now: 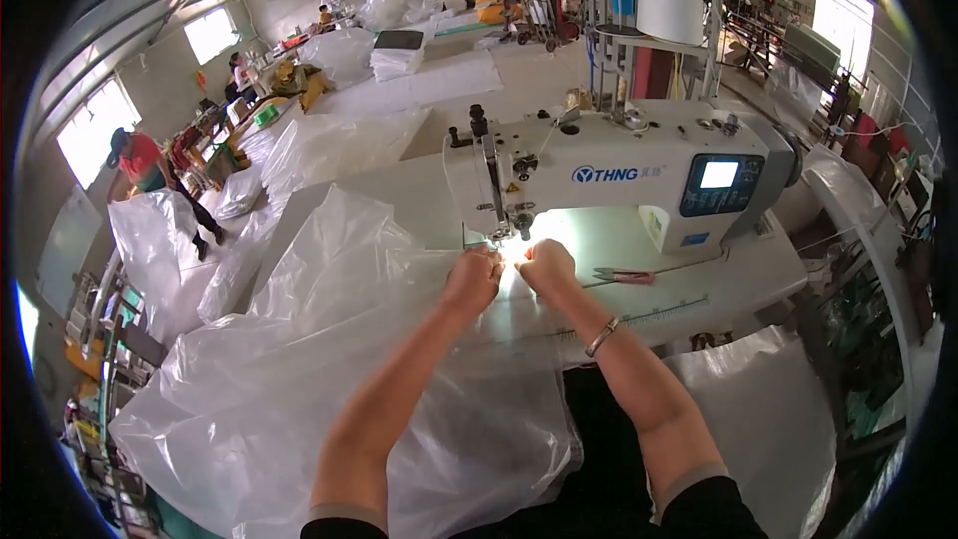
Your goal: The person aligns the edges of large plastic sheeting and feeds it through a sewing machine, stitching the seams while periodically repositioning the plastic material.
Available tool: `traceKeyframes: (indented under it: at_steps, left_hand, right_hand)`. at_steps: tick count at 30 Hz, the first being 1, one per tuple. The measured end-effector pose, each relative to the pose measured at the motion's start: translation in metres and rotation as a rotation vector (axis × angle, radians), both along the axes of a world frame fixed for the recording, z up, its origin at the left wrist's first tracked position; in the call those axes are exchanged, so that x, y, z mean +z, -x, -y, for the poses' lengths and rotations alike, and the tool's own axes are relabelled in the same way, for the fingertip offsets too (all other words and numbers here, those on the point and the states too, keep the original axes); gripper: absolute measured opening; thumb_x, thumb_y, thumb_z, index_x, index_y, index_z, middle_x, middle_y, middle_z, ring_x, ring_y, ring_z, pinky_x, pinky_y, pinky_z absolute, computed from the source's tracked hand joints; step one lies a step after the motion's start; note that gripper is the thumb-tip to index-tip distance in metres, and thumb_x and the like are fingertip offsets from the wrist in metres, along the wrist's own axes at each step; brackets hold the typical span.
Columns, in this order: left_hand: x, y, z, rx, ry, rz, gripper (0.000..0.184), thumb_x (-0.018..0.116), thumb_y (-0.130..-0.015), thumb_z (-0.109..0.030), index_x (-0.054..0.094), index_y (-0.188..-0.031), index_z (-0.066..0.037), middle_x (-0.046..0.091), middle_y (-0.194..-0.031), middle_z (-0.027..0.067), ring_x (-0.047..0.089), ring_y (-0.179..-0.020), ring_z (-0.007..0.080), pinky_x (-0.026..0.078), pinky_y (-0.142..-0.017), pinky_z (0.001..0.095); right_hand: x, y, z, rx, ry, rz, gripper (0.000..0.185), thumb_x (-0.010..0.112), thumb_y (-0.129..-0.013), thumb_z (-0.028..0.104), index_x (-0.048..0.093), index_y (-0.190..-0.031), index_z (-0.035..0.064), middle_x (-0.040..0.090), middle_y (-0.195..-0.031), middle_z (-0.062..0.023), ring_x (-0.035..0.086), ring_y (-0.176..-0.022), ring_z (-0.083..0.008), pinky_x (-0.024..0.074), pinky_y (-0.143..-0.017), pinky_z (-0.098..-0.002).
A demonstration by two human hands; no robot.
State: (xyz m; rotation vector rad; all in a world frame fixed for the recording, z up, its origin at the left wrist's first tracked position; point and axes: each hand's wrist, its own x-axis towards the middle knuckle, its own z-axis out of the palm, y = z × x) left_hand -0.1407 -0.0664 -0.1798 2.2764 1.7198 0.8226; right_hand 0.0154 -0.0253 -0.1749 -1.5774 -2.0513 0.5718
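Observation:
A white sewing machine (pixel 619 165) stands in front of me, with its lamp lit over the needle area. My left hand (pixel 472 279) is closed just left of the needle, at the edge of a large clear plastic sheet (pixel 329 369). To the right of the needle, my right hand (pixel 547 268) is closed too, its fingertips turned toward the left hand. Glare hides what lies between the fingertips. The sheet spreads over the table's left side and hangs toward my lap. A pair of thread snips (pixel 624 276) with pink handles lies right of my right hand.
A ruler strip (pixel 659 311) runs along the table's front. Behind the machine stands a large white thread cone (pixel 670 8) on a rack. Another plastic sheet (pixel 763 419) hangs at the lower right. A person in a red top (pixel 143 162) stands at the far left.

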Motion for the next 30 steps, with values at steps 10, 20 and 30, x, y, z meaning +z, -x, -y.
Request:
traceKeyframes:
  at_steps: [10, 20, 30]
  left_hand:
    - [0.014, -0.023, 0.021, 0.036, 0.003, -0.313, 0.023, 0.057, -0.085, -0.025, 0.064, -0.095, -0.005, 0.058, -0.099, 0.0104, 0.052, -0.097, 0.0284, 0.046, -0.081, 0.0402]
    - [0.012, -0.031, 0.030, 0.147, -0.062, -0.302, 0.031, 0.058, -0.084, -0.035, 0.066, -0.098, -0.008, 0.057, -0.101, 0.0102, 0.051, -0.102, 0.0277, 0.048, -0.080, 0.0393]
    - [0.002, -0.027, 0.027, 0.157, -0.179, -0.170, 0.029, 0.061, -0.081, -0.030, 0.062, -0.091, -0.002, 0.056, -0.095, 0.0109, 0.051, -0.097, 0.0291, 0.046, -0.082, 0.0409]
  right_hand:
    - [-0.023, -0.013, -0.004, 0.097, -0.447, 0.135, 0.018, 0.063, -0.070, 0.020, 0.062, -0.067, 0.0024, 0.059, -0.069, -0.0191, 0.060, -0.068, -0.0351, 0.0466, -0.062, -0.0426]
    - [-0.016, -0.014, -0.014, 0.059, -0.405, -0.181, 0.020, 0.065, -0.075, 0.024, 0.065, -0.073, 0.0041, 0.061, -0.069, -0.0164, 0.060, -0.068, -0.0351, 0.0473, -0.061, -0.0412]
    - [-0.019, -0.010, -0.021, 0.291, -0.509, 0.192, 0.023, 0.059, -0.081, 0.029, 0.068, -0.075, 0.0088, 0.061, -0.065, -0.0136, 0.061, -0.063, -0.0328, 0.0475, -0.058, -0.0422]
